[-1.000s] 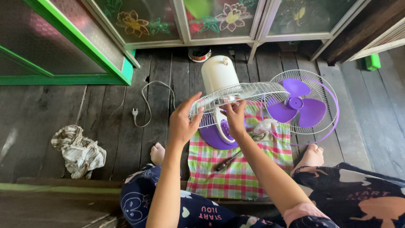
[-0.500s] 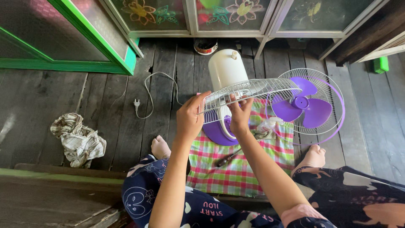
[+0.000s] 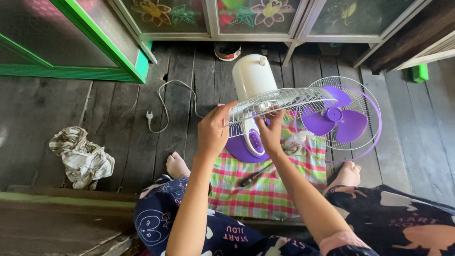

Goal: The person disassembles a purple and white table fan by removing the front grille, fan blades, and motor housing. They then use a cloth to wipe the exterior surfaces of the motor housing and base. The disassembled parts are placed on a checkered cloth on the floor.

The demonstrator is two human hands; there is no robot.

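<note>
Since a second ago the white wire fan grille (image 3: 279, 105) has risen slightly and both hands have shifted right with it; the grille stays near-horizontal over the fan body.

Left hand (image 3: 212, 132): fingers closed on the grille's near-left rim, thumb on top. Right hand (image 3: 271, 134): fingers pinched at the grille's underside near its centre; exact contact is hidden by the wires.

Count: one white fan motor housing (image 3: 252, 76) on one purple round base (image 3: 241, 149); one second grille with the purple three-blade propeller (image 3: 334, 118), lying just right, touching the checked cloth. One pink-green checked cloth (image 3: 265, 189), one dark-handled screwdriver (image 3: 251, 178) on it. One white power cord with plug (image 3: 161, 106). One crumpled striped rag (image 3: 81, 156), well apart at left. Two bare feet.
</note>
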